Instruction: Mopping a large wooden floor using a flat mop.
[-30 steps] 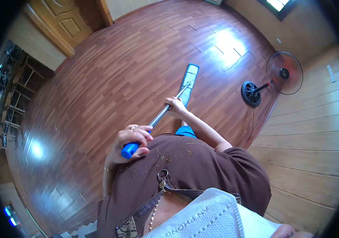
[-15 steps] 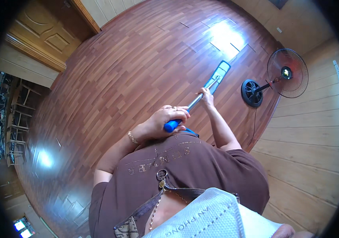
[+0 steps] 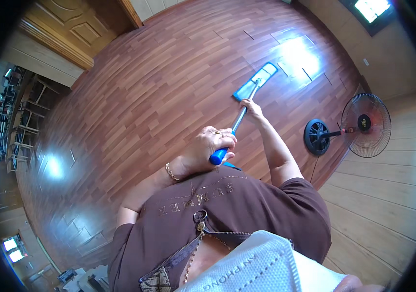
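Note:
A flat mop (image 3: 243, 117) with a metal pole and blue grip runs away from my body. My left hand (image 3: 213, 142) is wrapped round the blue grip at its near end, close to my brown shirt. Farther along the pole, my right hand (image 3: 252, 110) grips it just short of the mop head. The mop head (image 3: 255, 82), a long flat pad with a blue edge, lies on the wooden floor (image 3: 159, 102), slanting from near left to far right.
A standing fan (image 3: 365, 125) with a round black base (image 3: 316, 136) stands on the right by the panelled wall (image 3: 378, 194). At the far left is a wooden door (image 3: 79, 29). Wooden racks or stools (image 3: 30, 117) line the left side. Bright light reflects off the floor.
The mop head has swung to the left, and my right hand has moved slightly left and away with it. My view has turned, so the fan appears lower and farther right.

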